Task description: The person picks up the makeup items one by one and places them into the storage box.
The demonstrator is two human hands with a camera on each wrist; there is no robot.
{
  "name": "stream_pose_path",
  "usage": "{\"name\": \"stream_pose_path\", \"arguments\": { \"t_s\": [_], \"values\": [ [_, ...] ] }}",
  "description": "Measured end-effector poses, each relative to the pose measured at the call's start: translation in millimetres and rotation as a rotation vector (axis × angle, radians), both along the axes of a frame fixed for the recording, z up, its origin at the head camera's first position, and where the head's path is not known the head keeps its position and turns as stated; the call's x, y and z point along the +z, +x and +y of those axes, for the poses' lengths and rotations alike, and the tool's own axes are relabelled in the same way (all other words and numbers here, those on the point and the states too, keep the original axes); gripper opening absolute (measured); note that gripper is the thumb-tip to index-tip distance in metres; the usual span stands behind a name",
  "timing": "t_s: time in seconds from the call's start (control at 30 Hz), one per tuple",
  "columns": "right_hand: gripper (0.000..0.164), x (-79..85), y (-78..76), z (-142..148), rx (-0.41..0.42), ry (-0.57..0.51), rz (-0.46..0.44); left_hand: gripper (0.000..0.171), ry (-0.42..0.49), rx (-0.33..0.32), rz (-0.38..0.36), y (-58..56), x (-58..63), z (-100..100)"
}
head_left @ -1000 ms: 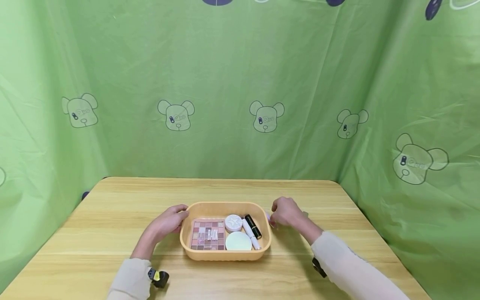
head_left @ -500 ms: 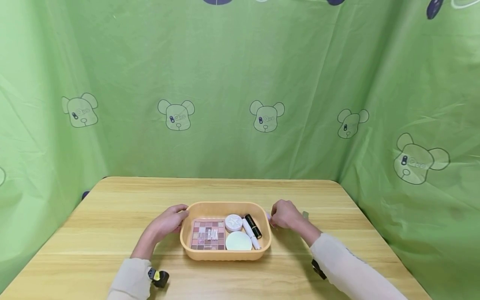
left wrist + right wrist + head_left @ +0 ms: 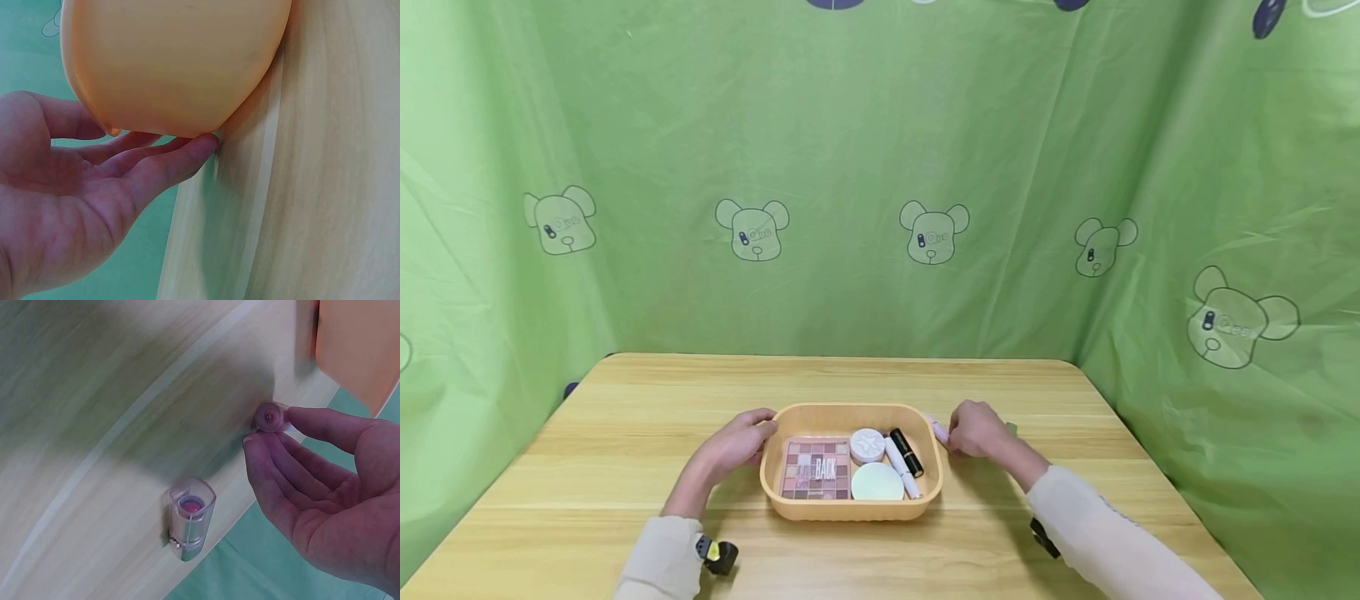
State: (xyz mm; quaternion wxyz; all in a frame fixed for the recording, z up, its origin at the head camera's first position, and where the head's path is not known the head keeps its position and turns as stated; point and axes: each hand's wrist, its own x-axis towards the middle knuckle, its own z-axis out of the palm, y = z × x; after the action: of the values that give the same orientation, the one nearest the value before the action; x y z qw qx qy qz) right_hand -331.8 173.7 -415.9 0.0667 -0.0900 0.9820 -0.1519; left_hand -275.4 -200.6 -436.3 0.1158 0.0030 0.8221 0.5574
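Note:
My left hand (image 3: pixel 741 439) is at the left end of an oval orange plastic basket (image 3: pixel 850 511), its fingers resting against the outer wall near the rim; the left wrist view shows the fingertips (image 3: pixel 203 145) at the wall's edge. In the basket lie an eyeshadow palette (image 3: pixel 816 471), a round white case with a star (image 3: pixel 867 446), a pale round compact (image 3: pixel 877 482), a white tube (image 3: pixel 901 467) and a black tube (image 3: pixel 907 452). Beside its right end, my right hand (image 3: pixel 977 431) pinches a slim pale pink lipstick tube (image 3: pixel 937 429) between thumb and fingers, round end (image 3: pixel 270 417) towards the wrist camera.
A clear-cased lipstick (image 3: pixel 192 519) with a pink top lies on the wooden table (image 3: pixel 850 383) near my right hand; in the head view, only a small greenish bit of it (image 3: pixel 1012 428) shows behind the wrist. Green curtains (image 3: pixel 850 300) surround the table's back and sides.
My right hand has shifted slightly to the right, and more of the pale pink tube shows in front of its fingers. The left hand and the basket have stayed put.

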Motion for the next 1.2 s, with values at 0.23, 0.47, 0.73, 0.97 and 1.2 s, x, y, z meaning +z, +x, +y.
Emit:
{"name": "stream_pose_path", "arguments": {
  "t_s": [0.23, 0.47, 0.73, 0.97, 1.2],
  "values": [
    [0.006, 1.3, -0.2, 6, -0.007, 0.022, -0.046, 0.048, -0.002, -0.002, 0.003, 0.5, -0.1, 0],
    [0.008, 4.6, 0.9, 8, -0.038, -0.02, -0.11, 0.047, 0.006, -0.004, 0.005, 0.1, -0.4, -1],
    [0.007, 8.4, 3.0, 10, -0.017, -0.011, -0.128, 0.046, 0.01, -0.007, 0.002, 0.3, 0.3, -1],
    [0.005, 10.8, 3.3, 10, -0.009, 0.007, -0.163, 0.046, 0.005, -0.008, 0.005, 0.6, 0.2, -1],
    [0.006, 9.3, -0.7, 5, -0.032, 0.053, -0.134, 0.045, 0.013, -0.008, 0.0, 0.0, -0.3, -1]
  ]
}}
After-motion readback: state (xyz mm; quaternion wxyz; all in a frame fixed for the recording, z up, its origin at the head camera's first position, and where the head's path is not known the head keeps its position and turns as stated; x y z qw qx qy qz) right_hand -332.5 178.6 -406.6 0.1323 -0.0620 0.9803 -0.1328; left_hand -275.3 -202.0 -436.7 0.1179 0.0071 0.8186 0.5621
